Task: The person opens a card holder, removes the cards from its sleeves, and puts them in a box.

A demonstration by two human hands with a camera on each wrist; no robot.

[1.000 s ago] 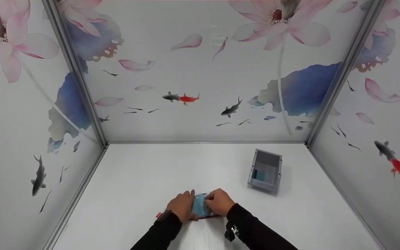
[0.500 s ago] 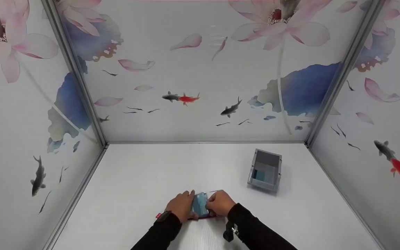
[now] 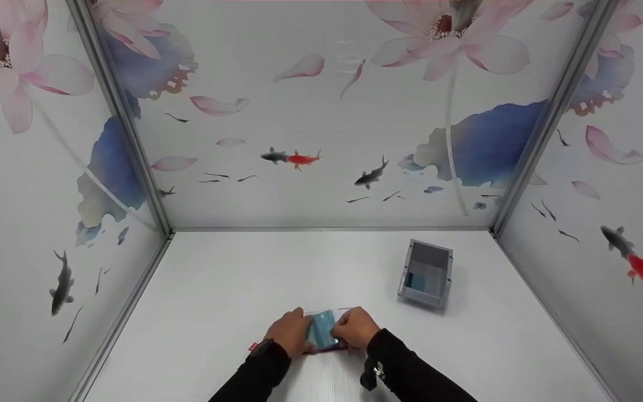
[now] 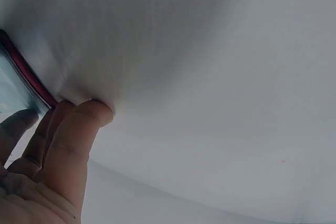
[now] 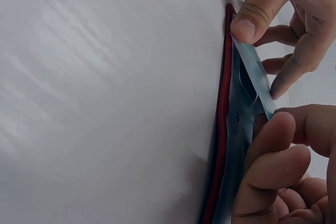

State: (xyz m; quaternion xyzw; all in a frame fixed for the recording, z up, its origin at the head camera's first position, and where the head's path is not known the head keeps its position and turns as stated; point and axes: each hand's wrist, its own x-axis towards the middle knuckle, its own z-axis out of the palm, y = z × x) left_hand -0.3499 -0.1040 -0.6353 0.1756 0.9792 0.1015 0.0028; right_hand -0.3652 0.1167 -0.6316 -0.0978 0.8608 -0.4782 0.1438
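A light-blue glossy sheet (image 3: 322, 328) lies between the two hands near the front of the table, over a flat thing with a dark-red edge (image 5: 224, 85). In the right wrist view the sheet's side stands tilted up, leaving a gap beneath. My left hand (image 3: 289, 331) grips it from the left, thumb at the near edge and fingers on top. My right hand (image 3: 356, 328) pinches its right side between thumb and forefinger, other fingers curled. A pale strip (image 3: 343, 314) shows behind the right fingers. The left wrist view catches only the left fingers (image 4: 68, 145) and the red-edged corner.
A grey open box (image 3: 427, 273) stands farther back on the right, with a small teal piece (image 3: 416, 282) inside. White panels with painted flowers and fish enclose the white table (image 3: 232, 279) at the back and both sides.
My left fingers have drawn back slightly to the left. The blue sheet's right side has tilted and shifted, and more of the pale strip shows beside the right fingers. The box has stayed still.
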